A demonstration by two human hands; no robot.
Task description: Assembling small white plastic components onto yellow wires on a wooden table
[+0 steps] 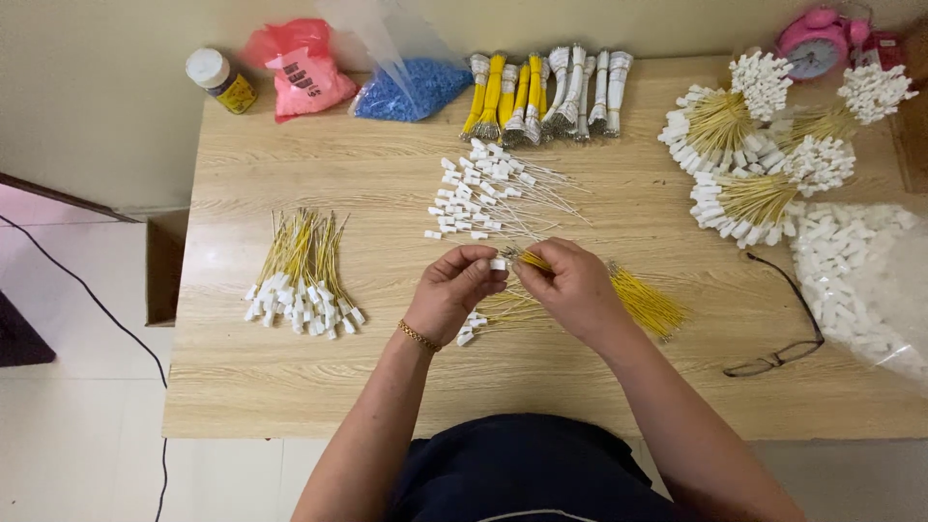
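While both hands meet mid-desk [290, 406], finished yellow wires with white connectors [302, 280] lie far left. Left hand [452, 290] pinches small white connector [497, 263], fingers closed. Right hand [572, 285] pinches yellow wire [530, 259] into it. Loose yellow wire bundle [646, 302] just right, within reach; spectacles [781, 350] farther right.

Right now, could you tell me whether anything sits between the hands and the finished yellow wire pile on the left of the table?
Nothing visible does. The left hand and right hand pinch a white connector at mid-table; only bare table lies between them and the yellow wire pile.
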